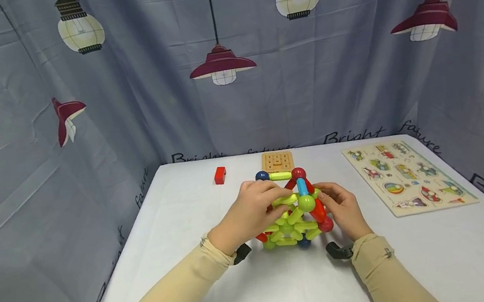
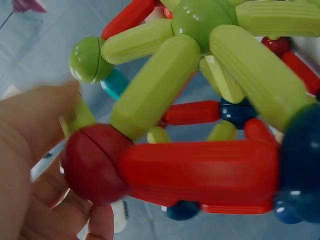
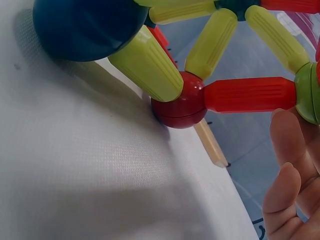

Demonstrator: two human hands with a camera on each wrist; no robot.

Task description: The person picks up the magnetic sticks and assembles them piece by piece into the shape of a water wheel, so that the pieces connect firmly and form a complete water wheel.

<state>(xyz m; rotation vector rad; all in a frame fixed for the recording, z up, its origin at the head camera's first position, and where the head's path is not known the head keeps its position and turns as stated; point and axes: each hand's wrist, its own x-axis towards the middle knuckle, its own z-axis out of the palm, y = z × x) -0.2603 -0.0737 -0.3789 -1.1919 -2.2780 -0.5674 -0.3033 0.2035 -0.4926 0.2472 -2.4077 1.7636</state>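
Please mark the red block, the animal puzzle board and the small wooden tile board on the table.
red block (image 1: 220,175), head view, on its top face.
animal puzzle board (image 1: 407,177), head view, on its middle.
small wooden tile board (image 1: 277,160), head view, on its centre.

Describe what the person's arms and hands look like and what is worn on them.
Both forearms wear snug beige sleeves reaching the wrists; the right sleeve bears a small dark mark near its cuff. White fabric shows at the left sleeve's upper end. A small black device sits at each wrist. The left hand and right hand are bare.
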